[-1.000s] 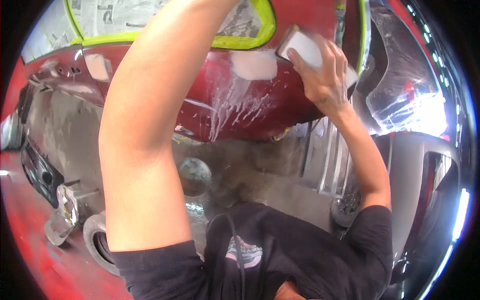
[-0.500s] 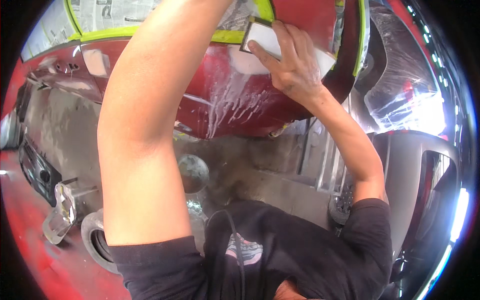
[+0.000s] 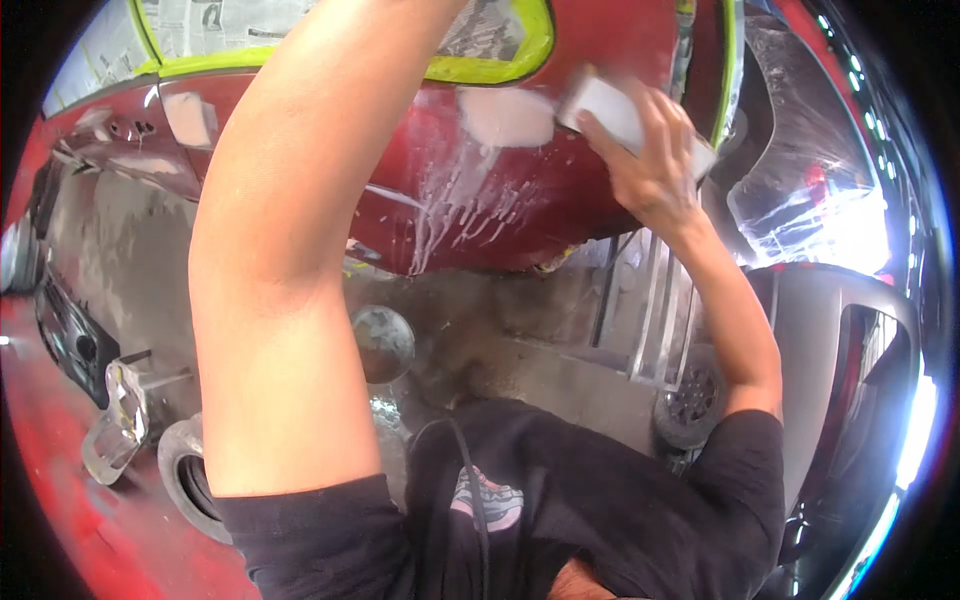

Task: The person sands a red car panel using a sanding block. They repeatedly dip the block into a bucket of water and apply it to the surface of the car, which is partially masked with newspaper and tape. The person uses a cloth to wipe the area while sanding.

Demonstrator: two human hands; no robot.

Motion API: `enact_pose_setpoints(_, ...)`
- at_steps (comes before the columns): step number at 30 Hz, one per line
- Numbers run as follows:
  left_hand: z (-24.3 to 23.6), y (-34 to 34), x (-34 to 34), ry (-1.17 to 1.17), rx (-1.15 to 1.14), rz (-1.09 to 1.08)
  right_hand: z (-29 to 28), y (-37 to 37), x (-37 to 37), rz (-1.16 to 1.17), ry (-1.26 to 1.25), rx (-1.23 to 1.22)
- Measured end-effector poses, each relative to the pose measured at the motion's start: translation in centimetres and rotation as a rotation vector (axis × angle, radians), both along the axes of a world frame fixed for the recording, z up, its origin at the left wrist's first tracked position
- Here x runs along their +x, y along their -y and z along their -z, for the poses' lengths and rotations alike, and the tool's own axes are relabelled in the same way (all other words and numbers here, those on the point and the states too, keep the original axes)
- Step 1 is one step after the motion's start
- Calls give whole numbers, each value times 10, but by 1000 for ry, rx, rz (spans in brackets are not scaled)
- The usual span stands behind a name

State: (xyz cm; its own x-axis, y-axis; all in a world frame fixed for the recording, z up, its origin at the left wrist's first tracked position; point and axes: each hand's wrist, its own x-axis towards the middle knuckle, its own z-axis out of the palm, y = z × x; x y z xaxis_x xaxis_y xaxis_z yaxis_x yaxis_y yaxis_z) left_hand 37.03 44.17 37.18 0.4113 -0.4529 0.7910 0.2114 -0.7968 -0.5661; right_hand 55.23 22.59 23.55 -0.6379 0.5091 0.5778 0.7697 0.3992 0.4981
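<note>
My right hand [image 3: 650,160] grips a pale rectangular sanding block [image 3: 608,108], slightly blurred, against the dark red car body panel [image 3: 600,200] at the upper right, near its edge. To the left of the block is a pale filler patch [image 3: 505,115] with milky drips [image 3: 440,220] running down below it. Above the patch, yellow-green tape [image 3: 485,68] borders a window covered in newspaper [image 3: 200,25]. My left arm [image 3: 280,250] reaches up across the picture and out of the top edge, so that hand is out of sight.
A metal rack [image 3: 655,320] and a wheel [image 3: 690,405] stand below right, beside a grey part [image 3: 795,320] and plastic-wrapped bodywork [image 3: 810,210]. On the left lie a black panel [image 3: 80,345], a metal bracket [image 3: 120,430] and a tire [image 3: 185,500]. A round lid-like object [image 3: 383,343] is below.
My right hand with the block moved leftward over the filler patch half a second ago and has now come back right and slightly down. My left arm stays raised.
</note>
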Motion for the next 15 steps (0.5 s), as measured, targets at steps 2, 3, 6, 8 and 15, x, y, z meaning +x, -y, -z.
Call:
enact_pose_setpoints(2,0,-1,5,-37,-40,-20,0,4,-1,34,4,27)
enact_pose_setpoints(3,1,-1,7,-56,-59,-30,3,-4,-10,36,12,-5)
enact_pose_setpoints(6,5,-7,12,3,-4,8,-6,-24,-46,32,52,-59)
enact_pose_setpoints(8,1,-7,6,-10,-5,-12,-9,-19,-33,17,33,-54)
enact_pose_setpoints(15,6,-7,17,49,13,26,3,-22,-37,47,1,2)
